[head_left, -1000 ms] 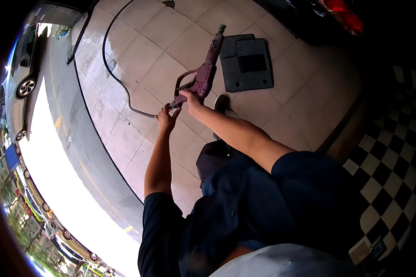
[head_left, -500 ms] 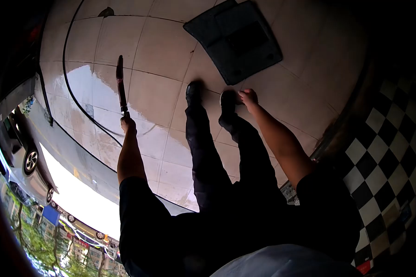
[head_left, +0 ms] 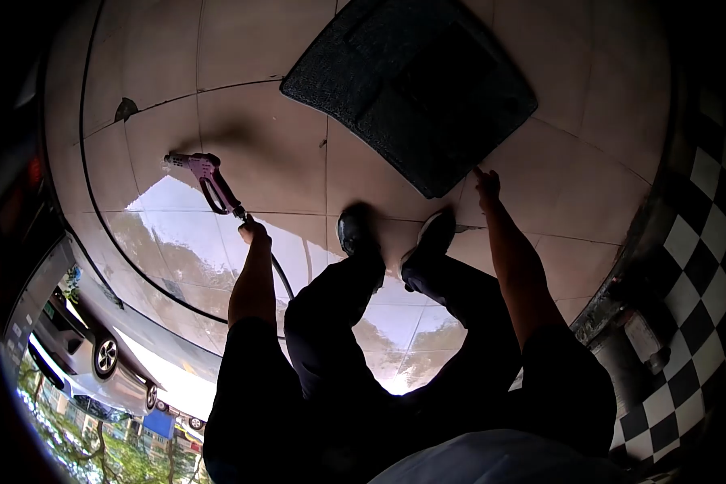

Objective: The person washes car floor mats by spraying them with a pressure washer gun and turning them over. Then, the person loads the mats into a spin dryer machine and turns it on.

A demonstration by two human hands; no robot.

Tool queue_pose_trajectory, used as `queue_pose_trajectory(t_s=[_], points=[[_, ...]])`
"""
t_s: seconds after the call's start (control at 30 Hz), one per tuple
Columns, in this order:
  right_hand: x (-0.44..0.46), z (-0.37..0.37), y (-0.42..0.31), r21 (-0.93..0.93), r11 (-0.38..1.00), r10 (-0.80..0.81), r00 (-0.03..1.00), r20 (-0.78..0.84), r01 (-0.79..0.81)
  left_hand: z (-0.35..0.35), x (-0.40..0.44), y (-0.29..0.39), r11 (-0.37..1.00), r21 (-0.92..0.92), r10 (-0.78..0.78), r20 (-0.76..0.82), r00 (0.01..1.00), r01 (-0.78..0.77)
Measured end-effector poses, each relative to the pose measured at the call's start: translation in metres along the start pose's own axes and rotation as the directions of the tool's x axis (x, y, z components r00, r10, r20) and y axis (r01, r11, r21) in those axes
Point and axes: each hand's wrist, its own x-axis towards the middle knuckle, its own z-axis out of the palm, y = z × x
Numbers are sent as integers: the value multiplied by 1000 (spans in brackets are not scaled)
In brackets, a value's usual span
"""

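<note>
My left hand (head_left: 254, 231) is closed around the hose end of a pinkish-purple spray gun (head_left: 208, 168). The gun's nozzle points left, and a black hose (head_left: 281, 277) runs down from my grip. A large dark car floor mat (head_left: 379, 105) lies on the tiles in front of my feet. Close to the mat's near right corner is my right hand (head_left: 488, 187), with at least one finger stretched toward the edge. Whether that finger touches the mat is unclear in the dim light.
Wet, reflective tile floor (head_left: 169, 202) spreads around my shoes (head_left: 359, 230). A long black hose (head_left: 86, 145) curves along the left. A checkered black-and-white surface (head_left: 686, 258) stands at the right. Parked cars (head_left: 97, 355) are outside at the lower left.
The mat appears larger and nearer in view. My right hand has come to its corner. The spray gun has turned, its nozzle now pointing left, and my feet are placed differently.
</note>
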Motion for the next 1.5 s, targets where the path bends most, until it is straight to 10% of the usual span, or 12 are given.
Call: queue_pose_trajectory(t_s=[0.17, 0.3, 0.37, 0.5, 0.6, 0.8, 0.9, 1.0, 1.17, 1.3, 1.43, 1.5], points=[[12, 12, -17, 170, 984, -36, 998, -53, 45, 20, -65, 81, 907, 377, 236, -87, 968, -187], [-14, 17, -45, 128, 990, -45, 986, -161, 66, 59, -132, 246, 412, -21, 909, -60, 413, -911], [-15, 26, -41, 255, 953, -126, 979, -158, 163, 109, -144, 340, 248, -383, 968, 126, 215, -890], [-43, 33, -53, 150, 916, -329, 911, -249, 372, 192, -181, 461, 162, -165, 902, 424, 78, -973], [-55, 37, -57, 296, 835, -368, 871, -326, 463, 216, -181, 476, 30, 133, 912, 403, 82, -991], [-83, 53, -35, 398, 710, -445, 809, -385, 580, 91, -175, 429, 184, -169, 962, 234, 142, -968], [-61, 77, -11, 82, 879, -415, 840, -350, 469, 134, -111, 426, 245, -121, 912, 365, 187, -962], [-50, 93, -1, -453, 833, -545, 610, -576, 316, 138, -118, 421, 135, 146, 965, 205, 164, -980], [-28, 91, 4, 35, 943, -284, 852, -441, 332, 113, -124, 442, 262, 77, 880, 391, 271, -962], [-18, 80, -24, 378, 867, -225, 933, -282, 324, 80, -148, 456, 278, -334, 708, 705, -43, -901], [-52, 66, -68, 55, 857, -488, 840, -237, 513, 25, -241, 436, 51, -297, 718, 675, -172, -953], [-76, 62, -89, 43, 840, -532, 837, -126, 540, -4, -302, 407, -53, -47, 748, 659, -71, -997]])
